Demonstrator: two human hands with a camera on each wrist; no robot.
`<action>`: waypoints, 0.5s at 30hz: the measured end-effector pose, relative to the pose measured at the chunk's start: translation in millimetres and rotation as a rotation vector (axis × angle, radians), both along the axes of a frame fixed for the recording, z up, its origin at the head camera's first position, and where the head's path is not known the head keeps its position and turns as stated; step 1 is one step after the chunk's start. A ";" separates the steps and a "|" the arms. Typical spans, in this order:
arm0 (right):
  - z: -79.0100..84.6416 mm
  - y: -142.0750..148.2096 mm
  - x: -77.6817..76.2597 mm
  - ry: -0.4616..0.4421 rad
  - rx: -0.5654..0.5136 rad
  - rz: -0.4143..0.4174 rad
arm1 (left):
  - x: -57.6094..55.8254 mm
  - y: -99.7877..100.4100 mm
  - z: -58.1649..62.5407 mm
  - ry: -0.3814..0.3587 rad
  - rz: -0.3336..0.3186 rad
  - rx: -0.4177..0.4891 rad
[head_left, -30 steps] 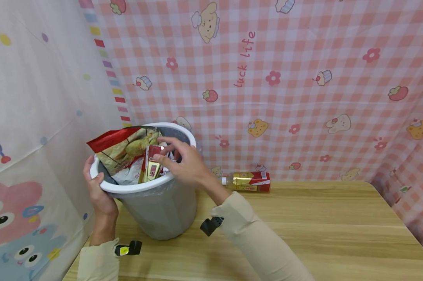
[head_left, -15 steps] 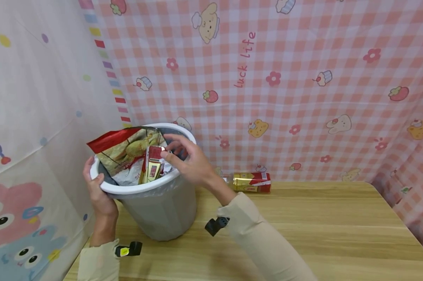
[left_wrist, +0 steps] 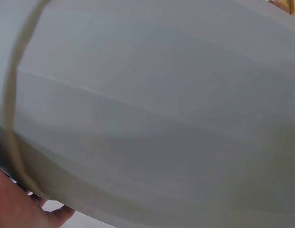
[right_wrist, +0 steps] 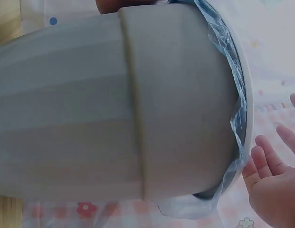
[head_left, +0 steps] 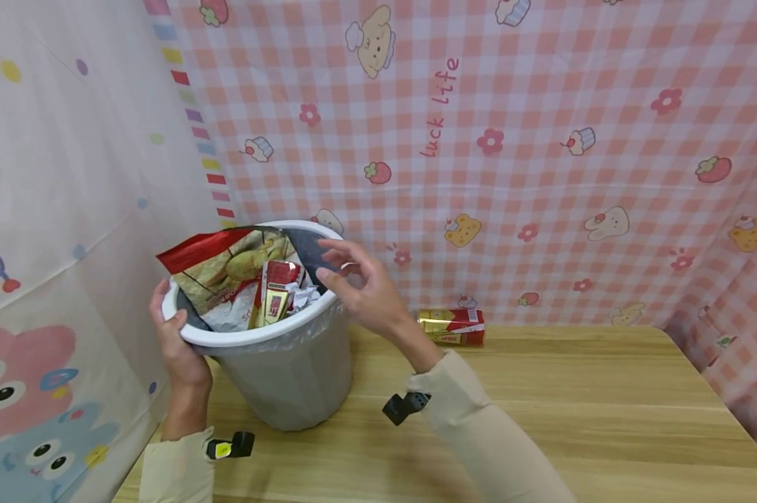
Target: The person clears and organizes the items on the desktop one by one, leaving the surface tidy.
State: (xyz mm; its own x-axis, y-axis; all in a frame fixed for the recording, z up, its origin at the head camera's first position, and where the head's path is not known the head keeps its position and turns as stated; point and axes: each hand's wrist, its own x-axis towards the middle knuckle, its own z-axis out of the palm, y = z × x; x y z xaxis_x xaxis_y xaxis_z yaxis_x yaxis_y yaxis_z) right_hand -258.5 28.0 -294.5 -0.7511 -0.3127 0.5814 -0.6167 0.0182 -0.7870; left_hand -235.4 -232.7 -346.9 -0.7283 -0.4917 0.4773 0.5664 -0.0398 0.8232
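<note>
A grey trash bin [head_left: 290, 384] with a white rim stands on the table at left, lined with a clear plastic bag [right_wrist: 223, 42]. My left hand [head_left: 182, 349] grips the rim's left side, thumb over it. Inside lie a red-and-green food packet [head_left: 227, 269] that sticks out over the rim, a red-and-gold carton-like package [head_left: 274, 297] and crumpled white paper [head_left: 304, 297]. My right hand [head_left: 368, 290] is over the right rim, fingers loosely bent and holding nothing. In the left wrist view the bin's wall [left_wrist: 152, 104] hides most of the scene.
A bottle [head_left: 450, 326] with a red-and-gold label lies on its side by the back curtain; my right wrist hides its cap end. The wooden table [head_left: 573, 405] extends to the right. A pink checked curtain [head_left: 542, 181] hangs behind, a white printed one [head_left: 70, 175] at left.
My right hand has drawn back to the right from above the red-and-gold package to the bin's right rim. The left hand and the bin have stayed in place.
</note>
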 end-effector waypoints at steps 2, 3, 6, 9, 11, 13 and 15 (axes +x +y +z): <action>-1.1 3.3 0.3 0.010 -0.012 -0.001 | 0.2 0.1 0.0 0.000 0.000 0.000; -1.8 4.9 0.2 0.015 -0.017 -0.003 | 0.2 0.1 0.0 0.000 0.000 0.000; -3.4 9.8 1.2 0.010 -0.021 -0.015 | 0.3 0.1 0.1 0.002 -0.003 -0.003; -4.1 14.3 2.4 0.011 -0.035 -0.027 | 0.3 0.0 0.2 0.003 -0.005 -0.003; -4.6 17.5 3.0 0.020 -0.045 -0.036 | 0.2 0.0 0.3 0.005 -0.006 -0.001; -5.8 21.0 3.1 0.034 -0.056 -0.045 | 0.3 0.1 0.4 0.005 -0.007 -0.002; -7.2 24.9 3.0 0.045 -0.067 -0.054 | 0.3 0.1 0.5 0.001 -0.008 -0.008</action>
State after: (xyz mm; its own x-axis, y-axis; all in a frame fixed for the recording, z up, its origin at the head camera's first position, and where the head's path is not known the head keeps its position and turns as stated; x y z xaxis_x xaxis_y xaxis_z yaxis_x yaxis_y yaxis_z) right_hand -255.5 52.9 -301.7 -0.7387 -0.2314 0.6331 -0.6509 0.0009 -0.7592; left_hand -235.1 -232.6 -346.4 -0.7317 -0.4821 0.4819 0.5670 -0.0380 0.8228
